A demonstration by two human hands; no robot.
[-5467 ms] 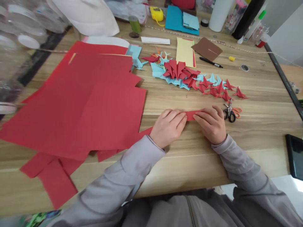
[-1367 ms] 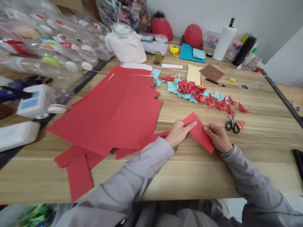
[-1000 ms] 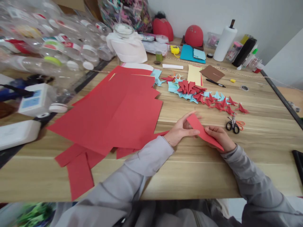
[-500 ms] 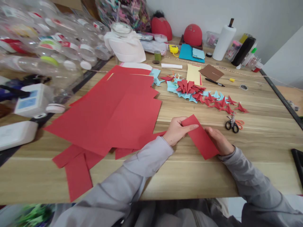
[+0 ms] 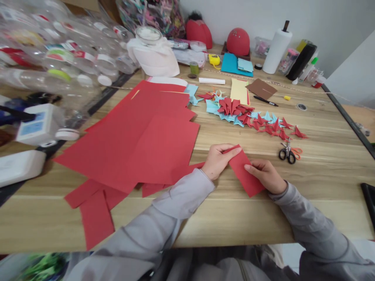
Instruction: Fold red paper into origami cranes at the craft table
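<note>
A red paper strip [image 5: 245, 177] is held above the tabletop, tilted, between both hands. My left hand [image 5: 217, 160] pinches its upper left end, thumb on top and fingers beneath. At the strip's right edge my right hand [image 5: 268, 174] is closed on it, with the thumb lying on its face. The fingers behind the paper are hidden. To the left lie large sheets of red paper [image 5: 125, 140], with smaller red strips [image 5: 96, 220] near the table's front edge. Beyond the hands are folded red paper cranes [image 5: 230, 107] and light blue ones [image 5: 224, 117].
Scissors [image 5: 288, 152] lie right of the hands. Behind stand a black pen [image 5: 265, 100], yellow paper [image 5: 239, 91], brown paper [image 5: 261, 88], a yellow tape measure [image 5: 214, 59] and a white bottle [image 5: 277, 48]. Plastic bottles [image 5: 84, 58] pile up at the left.
My right thumb has come over onto the face of the red strip, and that hand now grips it. The left thumb has drawn back toward the strip's upper corner.
</note>
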